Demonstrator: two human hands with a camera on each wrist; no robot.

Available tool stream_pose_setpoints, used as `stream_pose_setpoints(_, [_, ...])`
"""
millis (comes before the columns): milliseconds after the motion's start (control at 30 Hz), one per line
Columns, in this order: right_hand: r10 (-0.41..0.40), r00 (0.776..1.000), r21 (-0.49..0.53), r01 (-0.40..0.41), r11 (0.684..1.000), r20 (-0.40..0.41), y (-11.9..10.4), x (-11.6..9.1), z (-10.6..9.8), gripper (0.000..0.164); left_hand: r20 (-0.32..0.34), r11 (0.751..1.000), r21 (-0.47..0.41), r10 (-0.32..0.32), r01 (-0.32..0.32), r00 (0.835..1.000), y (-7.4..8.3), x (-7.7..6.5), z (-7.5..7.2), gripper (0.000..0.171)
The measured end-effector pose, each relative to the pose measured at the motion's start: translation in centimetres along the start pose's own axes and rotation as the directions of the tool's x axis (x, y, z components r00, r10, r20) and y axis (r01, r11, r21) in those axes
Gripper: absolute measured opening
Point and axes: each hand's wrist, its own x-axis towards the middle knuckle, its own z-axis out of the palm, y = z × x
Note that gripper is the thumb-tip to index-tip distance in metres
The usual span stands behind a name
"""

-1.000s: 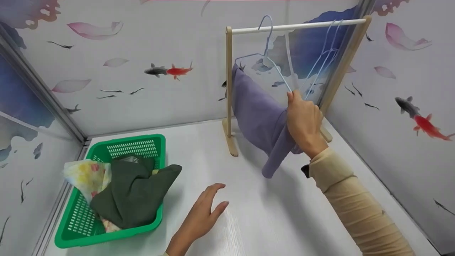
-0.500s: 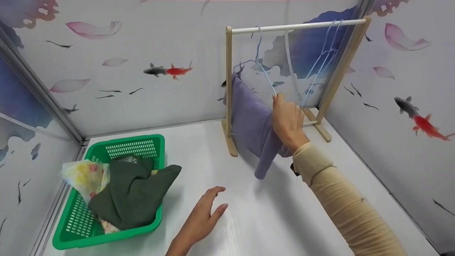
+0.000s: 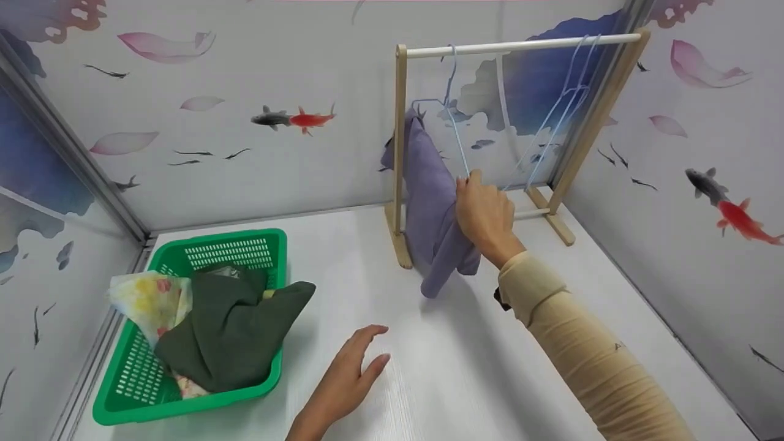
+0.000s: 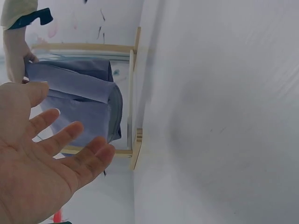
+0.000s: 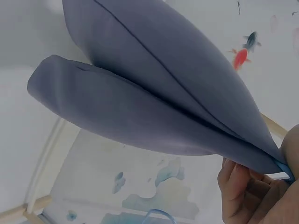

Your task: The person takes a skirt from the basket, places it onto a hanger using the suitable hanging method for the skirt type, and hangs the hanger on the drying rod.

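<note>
A light purple long-sleeved garment (image 3: pixel 425 184) hangs from a pale blue wire hanger (image 3: pixel 456 131) near the left post of the small rack. The hanger's hook is over the white bar (image 3: pixel 520 46). My right hand (image 3: pixel 487 214) grips the garment and the hanger's right shoulder together. In the right wrist view, my fingers (image 5: pixel 233 179) hold the bunched cloth (image 5: pixel 140 84) where a bit of blue wire shows. Low over the white table, my left hand (image 3: pixel 343 380) has its fingers spread and holds nothing. In the left wrist view, its palm (image 4: pixel 42 177) faces the camera.
Several bare blue hangers (image 3: pixel 560 110) hang at the bar's right end. A green basket (image 3: pixel 190 407) at the left holds a dark green cloth (image 3: pixel 233 337) and a floral cloth (image 3: pixel 153 300). Walls with painted fish enclose the table.
My right hand has moved left and slightly down with the garment and hanger. The hook, first standing above the bar, has come down over it. My left hand has barely moved.
</note>
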Motion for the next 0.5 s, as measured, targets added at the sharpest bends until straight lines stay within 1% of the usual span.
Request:
stream_pose_setpoints(67, [-0.015, 1.0, -0.002, 0.015, 1.0, -0.006, 0.1, -0.2, 0.2, 0.038, 0.004, 1.0, -0.011, -0.006, 0.006, 1.0, -0.1, -0.1, -0.1, 0.046])
stream_pose_setpoints(167, [-0.027, 1.0, 0.012, 0.027, 1.0, -0.002, 0.2, -0.4, 0.4, 0.039, 0.007, 0.999, -0.011, -0.043, 0.043, 0.999, -0.2, -0.3, -0.1, 0.046])
stream_pose_setpoints(233, [-0.03, 1.0, 0.017, 0.03, 0.999, -0.001, 0.4, -0.6, 0.5, 0.04, 0.011, 0.999, -0.013, -0.053, 0.053, 0.999, -0.2, -0.4, -0.2, 0.048])
stream_pose_setpoints(367, [-0.022, 1.0, 0.006, 0.022, 1.0, -0.019, 0.8, -1.0, -0.1, 0.041, 0.023, 0.999, -0.018, -0.044, 0.044, 0.999, -0.2, -0.3, -0.1, 0.052])
stream_pose_setpoints(500, [-0.04, 0.997, 0.025, 0.041, 0.999, -0.073, 1.0, -1.7, -1.3, 0.043, 0.021, 0.999, -0.021, -0.037, 0.038, 0.999, -0.1, -0.3, -0.1, 0.054])
